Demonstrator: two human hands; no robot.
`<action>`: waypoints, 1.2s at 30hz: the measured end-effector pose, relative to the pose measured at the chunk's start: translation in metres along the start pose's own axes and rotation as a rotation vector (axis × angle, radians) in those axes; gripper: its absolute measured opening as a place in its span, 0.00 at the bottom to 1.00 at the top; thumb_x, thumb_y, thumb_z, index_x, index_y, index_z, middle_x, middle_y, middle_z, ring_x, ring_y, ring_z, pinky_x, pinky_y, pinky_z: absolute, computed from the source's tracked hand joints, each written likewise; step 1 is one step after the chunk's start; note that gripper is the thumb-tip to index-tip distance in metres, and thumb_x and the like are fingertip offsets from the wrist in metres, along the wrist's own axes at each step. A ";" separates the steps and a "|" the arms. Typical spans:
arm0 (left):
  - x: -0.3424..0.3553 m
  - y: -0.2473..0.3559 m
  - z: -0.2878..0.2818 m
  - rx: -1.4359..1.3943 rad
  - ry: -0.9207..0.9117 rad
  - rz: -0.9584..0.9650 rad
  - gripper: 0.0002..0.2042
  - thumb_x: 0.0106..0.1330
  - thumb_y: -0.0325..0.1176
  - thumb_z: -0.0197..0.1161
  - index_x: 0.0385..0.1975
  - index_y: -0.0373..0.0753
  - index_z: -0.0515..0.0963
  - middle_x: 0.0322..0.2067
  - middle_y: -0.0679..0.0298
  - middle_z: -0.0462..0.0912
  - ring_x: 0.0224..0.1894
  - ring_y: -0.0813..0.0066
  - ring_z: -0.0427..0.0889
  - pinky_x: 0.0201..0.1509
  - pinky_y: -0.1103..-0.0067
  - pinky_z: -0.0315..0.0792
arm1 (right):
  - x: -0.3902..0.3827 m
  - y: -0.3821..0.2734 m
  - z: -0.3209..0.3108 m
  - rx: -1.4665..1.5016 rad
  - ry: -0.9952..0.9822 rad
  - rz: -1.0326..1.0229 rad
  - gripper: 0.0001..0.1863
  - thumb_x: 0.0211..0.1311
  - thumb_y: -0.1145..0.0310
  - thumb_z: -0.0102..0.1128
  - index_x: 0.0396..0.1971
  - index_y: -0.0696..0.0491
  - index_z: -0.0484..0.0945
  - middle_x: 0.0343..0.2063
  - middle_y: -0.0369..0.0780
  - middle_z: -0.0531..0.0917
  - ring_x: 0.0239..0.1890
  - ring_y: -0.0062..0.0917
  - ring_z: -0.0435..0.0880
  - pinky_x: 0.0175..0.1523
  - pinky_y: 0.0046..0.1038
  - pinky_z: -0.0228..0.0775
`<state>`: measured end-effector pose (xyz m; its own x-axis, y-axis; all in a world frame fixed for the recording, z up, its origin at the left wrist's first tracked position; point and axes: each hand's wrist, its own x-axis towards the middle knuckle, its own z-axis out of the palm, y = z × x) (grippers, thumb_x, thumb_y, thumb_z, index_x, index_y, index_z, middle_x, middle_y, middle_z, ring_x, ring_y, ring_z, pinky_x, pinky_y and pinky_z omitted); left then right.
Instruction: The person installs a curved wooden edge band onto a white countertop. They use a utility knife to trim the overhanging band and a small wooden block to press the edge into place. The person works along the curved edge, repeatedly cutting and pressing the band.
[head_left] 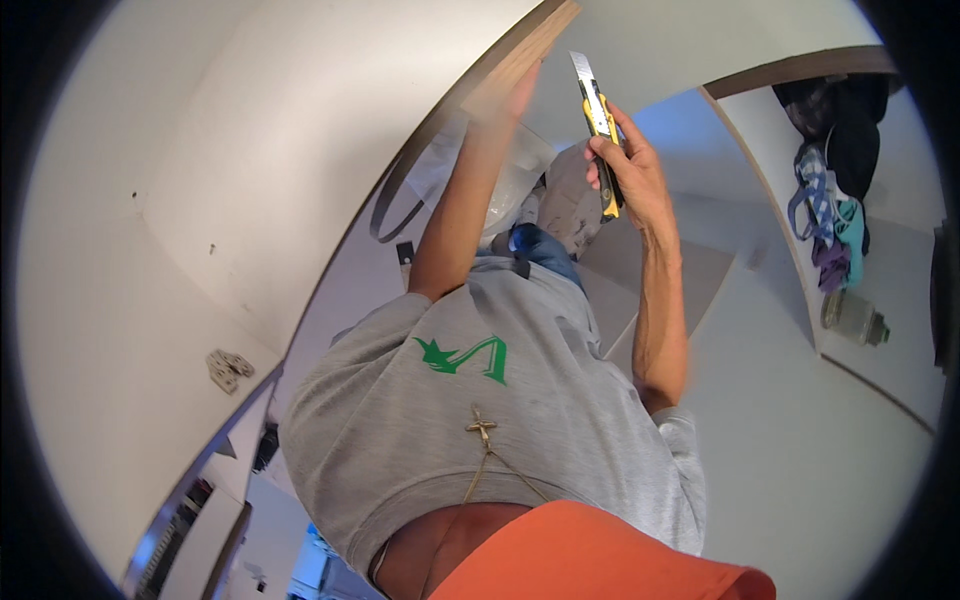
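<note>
My right hand (pixel 625 165) grips a yellow-and-black utility knife (pixel 605 150), its blade pointing up toward the top of the view. My left hand (pixel 520 95) reaches up at a light wood-coloured edge strip (pixel 515 60) on a curved white panel (pixel 280 90). It is blurred and partly hidden there, so I cannot make out its fingers or whether they hold anything. The knife blade is just right of that hand and strip, apart from them.
A small metal hinge (pixel 230 370) is on the white panel at left. An open compartment at right holds dark bags (pixel 840 120), coloured cloths (pixel 840 240) and a clear container (pixel 850 320). Plastic sheeting (pixel 510 160) lies beyond my arms. An orange brim (pixel 600 560) shows at the bottom.
</note>
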<state>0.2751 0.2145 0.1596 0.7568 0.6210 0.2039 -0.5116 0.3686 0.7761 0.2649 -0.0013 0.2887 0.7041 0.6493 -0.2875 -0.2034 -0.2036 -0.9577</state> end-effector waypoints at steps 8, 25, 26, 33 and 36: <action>0.004 -0.013 0.002 0.420 0.242 0.276 0.25 0.71 0.49 0.65 0.64 0.48 0.74 0.60 0.63 0.80 0.62 0.64 0.77 0.67 0.69 0.71 | 0.044 0.022 -0.033 0.040 -0.180 -0.059 0.33 0.69 0.72 0.61 0.72 0.57 0.62 0.30 0.37 0.81 0.24 0.17 0.80 0.29 0.20 0.73; -0.037 0.012 0.022 -0.484 0.442 0.086 0.29 0.77 0.52 0.47 0.67 0.35 0.66 0.66 0.50 0.70 0.67 0.54 0.70 0.74 0.59 0.65 | 0.109 -0.009 -0.075 -0.108 -0.335 -0.247 0.30 0.68 0.76 0.59 0.69 0.59 0.65 0.33 0.37 0.80 0.28 0.16 0.78 0.34 0.21 0.76; -0.040 0.018 0.027 -0.500 0.425 0.097 0.30 0.77 0.53 0.47 0.67 0.34 0.66 0.66 0.50 0.69 0.68 0.53 0.68 0.75 0.59 0.63 | 0.113 -0.016 -0.074 -0.153 -0.367 -0.279 0.30 0.68 0.76 0.59 0.69 0.58 0.65 0.34 0.37 0.80 0.29 0.16 0.78 0.35 0.21 0.76; -0.048 0.027 0.023 -0.797 0.302 0.167 0.27 0.78 0.50 0.49 0.68 0.38 0.66 0.66 0.55 0.72 0.68 0.54 0.71 0.73 0.55 0.68 | 0.138 -0.066 -0.071 -0.584 -0.461 -0.560 0.20 0.70 0.69 0.63 0.57 0.57 0.72 0.30 0.35 0.79 0.30 0.17 0.77 0.37 0.21 0.72; -0.047 0.015 0.016 -1.034 0.174 0.246 0.28 0.78 0.50 0.50 0.68 0.37 0.65 0.67 0.53 0.70 0.69 0.52 0.71 0.74 0.54 0.67 | 0.144 -0.080 -0.062 -0.698 -0.485 -0.660 0.18 0.70 0.67 0.63 0.56 0.56 0.73 0.28 0.35 0.79 0.28 0.18 0.76 0.36 0.23 0.72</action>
<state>0.2383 0.1800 0.1712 0.5600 0.8174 0.1347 -0.7992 0.5759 -0.1719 0.4247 0.0627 0.3243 0.1563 0.9742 0.1625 0.6595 0.0196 -0.7515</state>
